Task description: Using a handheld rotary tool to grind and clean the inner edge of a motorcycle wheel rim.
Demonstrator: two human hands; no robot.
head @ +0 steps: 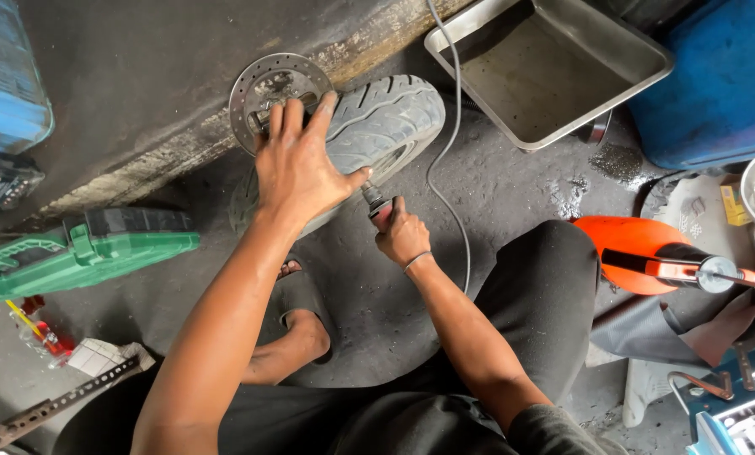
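A small scooter wheel with a grey tyre (pixel 390 114) stands upright on the concrete floor, a drilled metal brake disc (pixel 264 88) on its left side. My left hand (pixel 297 160) lies spread over the top of the wheel, fingers touching the disc and tyre. My right hand (pixel 401 233) grips a small red-handled air tool (pixel 377 204) with its tip pointed at the wheel's rim. A grey hose (pixel 449 143) runs from the tool up past the tyre.
A metal tray (pixel 639 50) sits at the upper right beside a blue container (pixel 723 84). An orange oil can (pixel 639 253) lies at right. A green tool case (pixel 82 248) is at left. My foot (pixel 306 333) rests below the wheel.
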